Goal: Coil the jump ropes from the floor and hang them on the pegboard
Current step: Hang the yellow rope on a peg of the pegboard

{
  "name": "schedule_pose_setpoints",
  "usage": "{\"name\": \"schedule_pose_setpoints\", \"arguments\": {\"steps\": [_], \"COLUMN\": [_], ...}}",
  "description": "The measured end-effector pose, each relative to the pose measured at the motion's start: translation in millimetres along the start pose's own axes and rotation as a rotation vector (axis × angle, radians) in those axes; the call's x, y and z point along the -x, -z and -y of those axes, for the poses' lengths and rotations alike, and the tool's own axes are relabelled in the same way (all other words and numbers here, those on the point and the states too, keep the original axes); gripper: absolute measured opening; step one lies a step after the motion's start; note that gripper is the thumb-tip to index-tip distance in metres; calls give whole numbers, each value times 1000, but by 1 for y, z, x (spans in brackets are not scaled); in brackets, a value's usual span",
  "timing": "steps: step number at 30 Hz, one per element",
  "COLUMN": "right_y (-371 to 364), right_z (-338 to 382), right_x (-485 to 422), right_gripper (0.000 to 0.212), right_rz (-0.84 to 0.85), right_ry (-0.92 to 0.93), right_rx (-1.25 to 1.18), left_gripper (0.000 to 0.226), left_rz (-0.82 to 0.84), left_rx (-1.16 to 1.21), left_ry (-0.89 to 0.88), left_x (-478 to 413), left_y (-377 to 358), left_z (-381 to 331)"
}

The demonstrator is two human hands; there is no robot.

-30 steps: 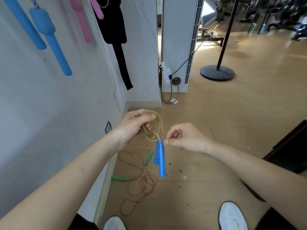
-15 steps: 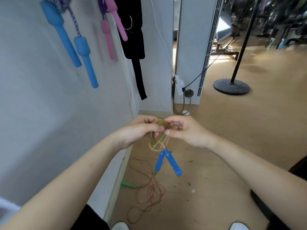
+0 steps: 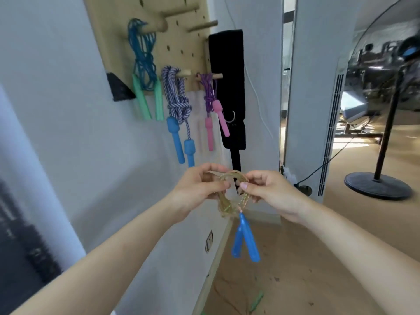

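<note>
- Closest, the left hand grips one side of a small coil of clear rope, with its fingers curled round the loops. The right hand pinches the other side just above the two blue handles, which dangle together below.
- Down by the wall's foot, another rope with green handles lies loose on the floor, not yet gathered.
- Further up the wall, the pegboard already carries three ropes on its pegs. A bare peg sticks out near its top right.
- Risk, as I judge it: only fingers seem to hold the coil, so easing either grip on the way up could let the loops spring apart. The hanging handles could also swing into the pink-handled rope or snag a peg.
- No brand, label or readable writing shows anywhere.
</note>
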State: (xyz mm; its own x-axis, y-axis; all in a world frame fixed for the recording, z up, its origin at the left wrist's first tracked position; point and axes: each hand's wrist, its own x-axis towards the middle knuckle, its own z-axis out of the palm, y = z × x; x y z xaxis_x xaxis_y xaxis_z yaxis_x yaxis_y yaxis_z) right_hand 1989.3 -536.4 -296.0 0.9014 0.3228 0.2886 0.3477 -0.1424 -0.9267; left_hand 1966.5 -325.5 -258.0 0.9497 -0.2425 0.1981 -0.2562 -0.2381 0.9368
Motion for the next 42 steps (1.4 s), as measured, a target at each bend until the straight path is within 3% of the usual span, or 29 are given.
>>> {"name": "schedule_pose_setpoints", "arguments": {"steps": [6,13,22,28,31,38,42], "right_y": [-11,-14,24,63,78,95,90], "right_z": [70,139,225,265,273,276,271], "right_x": [-41,-88,-153,-203,-223,-268,-296], "right_gripper": [15,14,14,10,19,23,23], "right_rz": [-11,-70,-169,-342,-433,-475,-495], "right_ry": [143,249,357,392,408,444,500], "right_rx": [-35,-55,-84,-58,-16,102,183], "left_gripper": [28,24,23,10,7,13,8], "left_rz": [-214,-355,-509,-335,-257,-204,-268], "left_rx": [-22,-139,-721,-1011,-1113,-1229,-1331], "left_ry": [-135,-242,-496,-418,-391,-344,-347], "left_x": [1,-14,-62,-111,-135,-192,-218], "left_y": [33,66,82,88,95,115,130], "left_z": [-55,-121,-226,-301,-326,-337,-332]}}
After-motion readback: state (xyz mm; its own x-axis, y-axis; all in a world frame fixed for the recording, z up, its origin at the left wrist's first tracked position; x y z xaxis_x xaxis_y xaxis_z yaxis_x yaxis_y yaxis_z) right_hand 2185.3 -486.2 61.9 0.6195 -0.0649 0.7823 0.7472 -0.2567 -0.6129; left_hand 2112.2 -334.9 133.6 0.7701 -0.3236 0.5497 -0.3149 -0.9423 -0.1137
